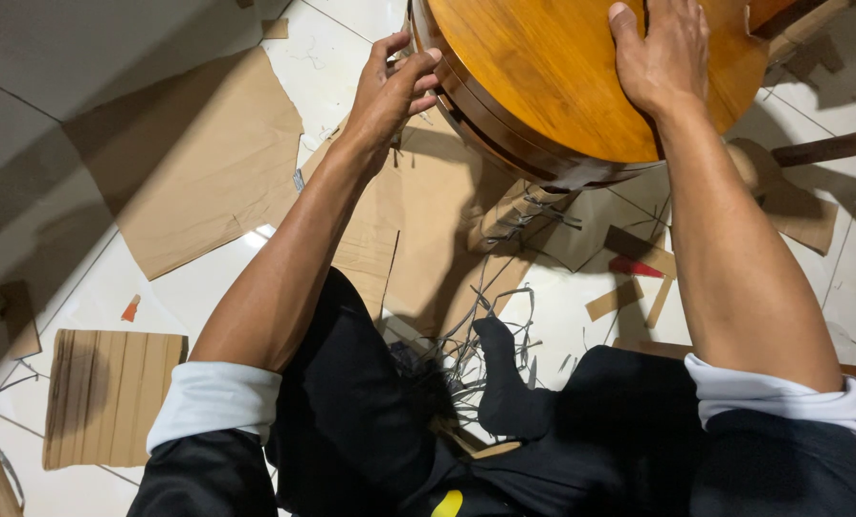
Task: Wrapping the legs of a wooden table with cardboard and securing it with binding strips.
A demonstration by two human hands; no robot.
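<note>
Ideally the right hand (663,57), spread flat on the round wooden top (552,77), presses firmly while the left hand (394,86), fingers curled, pinches its rim.

Both arms reach up the frame, sleeves rolled above the elbows. The left hand (394,91), upper centre, has its fingers curled and pinched. The right hand (663,57), upper right, lies flat, palm down.
</note>
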